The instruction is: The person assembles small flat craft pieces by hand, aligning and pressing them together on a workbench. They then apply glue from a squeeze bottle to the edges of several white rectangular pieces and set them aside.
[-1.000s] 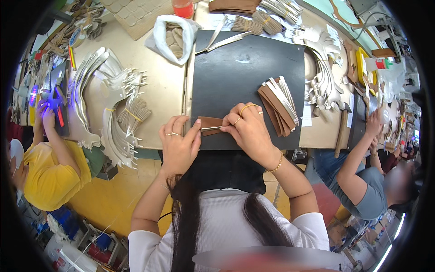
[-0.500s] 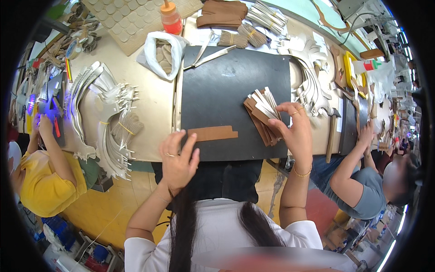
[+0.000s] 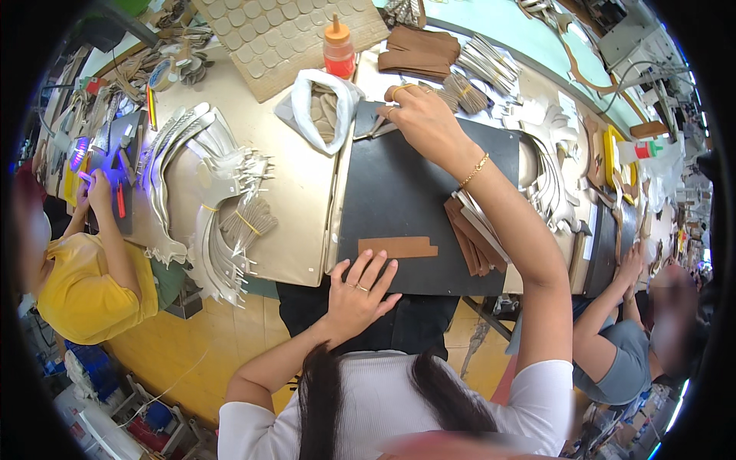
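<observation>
A brown notched strip (image 3: 399, 247) lies flat on the black mat (image 3: 399, 192). My left hand (image 3: 359, 295) is at the near edge of the mat with fingers spread, its fingertips at the strip's lower left edge. Across the mat stretches my right arm, and my right hand (image 3: 429, 126) is bent over slim metal tools (image 3: 376, 132) at the far left corner. Its fingertips are hidden, so I cannot tell whether it grips one. Under my right forearm sits a fanned stack of brown and white strips (image 3: 471, 238), partly covered.
Left of the mat stand a white bag of beige pieces (image 3: 326, 119) and bundles of pale curved parts (image 3: 222, 169). Beyond are an orange-capped bottle (image 3: 339, 54) and brown strip piles (image 3: 418, 52). More curved parts (image 3: 544, 153) lie right. Co-workers sit on both sides.
My right hand has left the strip stack and reached forward and left to the metal tools. My left hand stays by the brown strip. The whole view has shifted.
</observation>
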The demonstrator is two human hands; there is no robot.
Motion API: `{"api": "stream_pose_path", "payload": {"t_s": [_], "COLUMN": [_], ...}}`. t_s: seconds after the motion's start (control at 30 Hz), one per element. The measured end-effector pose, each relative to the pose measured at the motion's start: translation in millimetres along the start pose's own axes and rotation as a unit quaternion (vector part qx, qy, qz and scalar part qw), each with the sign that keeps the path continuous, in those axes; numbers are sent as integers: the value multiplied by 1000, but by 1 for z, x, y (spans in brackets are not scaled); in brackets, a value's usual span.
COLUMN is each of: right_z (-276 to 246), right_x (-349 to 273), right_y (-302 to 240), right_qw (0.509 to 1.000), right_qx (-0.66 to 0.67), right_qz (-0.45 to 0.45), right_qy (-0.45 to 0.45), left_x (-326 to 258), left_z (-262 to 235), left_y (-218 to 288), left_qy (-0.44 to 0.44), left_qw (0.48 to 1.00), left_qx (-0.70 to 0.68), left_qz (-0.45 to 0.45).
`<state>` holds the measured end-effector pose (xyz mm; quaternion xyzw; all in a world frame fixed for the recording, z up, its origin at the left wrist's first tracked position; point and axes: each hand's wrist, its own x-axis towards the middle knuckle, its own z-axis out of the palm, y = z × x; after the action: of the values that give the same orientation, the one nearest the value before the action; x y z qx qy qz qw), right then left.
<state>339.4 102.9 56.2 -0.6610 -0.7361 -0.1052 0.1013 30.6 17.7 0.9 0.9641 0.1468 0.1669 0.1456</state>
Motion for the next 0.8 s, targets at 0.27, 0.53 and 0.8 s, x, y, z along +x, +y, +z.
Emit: {"api": "stream_pose_path", "payload": {"t_s": [0.27, 0.53, 0.8], "right_z": [2, -68, -48], "right_x": [21, -29, -125], "right_y": [8, -26, -126], "right_qw": [1000, 707, 505], "right_qx": [27, 628, 762], "right_qz": [0, 279, 392], "right_qy": [-12, 167, 102], "left_x": [-1, 0, -11], "left_z": [1, -5, -8], "left_y": [-3, 0, -2], "left_qy": [2, -3, -17], "left_qw": [1000, 1000, 1000], "left_qx": [-14, 9, -14], "left_qz": [4, 1, -3]}}
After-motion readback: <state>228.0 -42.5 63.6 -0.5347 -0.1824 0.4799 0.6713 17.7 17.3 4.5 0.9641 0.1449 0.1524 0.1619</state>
